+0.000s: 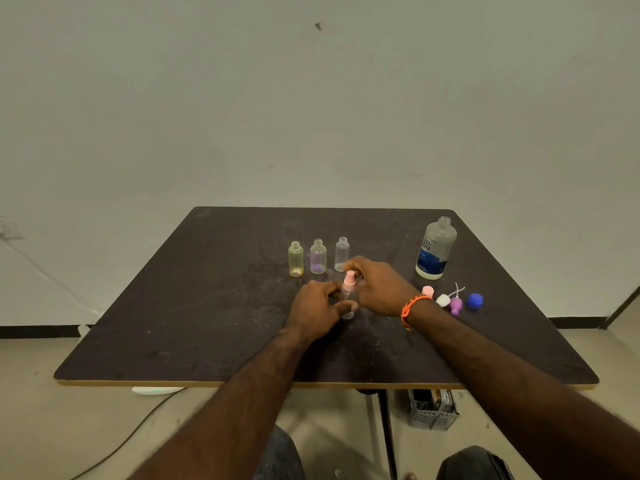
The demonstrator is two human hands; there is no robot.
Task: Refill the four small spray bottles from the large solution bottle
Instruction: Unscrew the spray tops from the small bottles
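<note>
On the dark table point(207, 323) my left hand point(317, 310) grips a small clear spray bottle point(348, 299) around its body. My right hand point(377, 285) pinches that bottle's pink spray head point(349, 279). Behind them three small bottles stand open in a row: a yellowish one point(295, 259), a purple-tinted one point(318, 256) and a clear one point(341, 253). The large solution bottle point(435, 249) stands uncapped at the back right. Right of my wrist lie a pink cap point(428, 291), a white cap point(443, 300), a purple spray head point(456, 304) and a blue cap point(474, 301).
The table's front edge point(311, 384) is close to my knees. Under the table stand a metal leg point(386, 420) and a grey basket point(433, 408). A cable point(114, 448) runs across the floor at the left. A plain wall rises behind.
</note>
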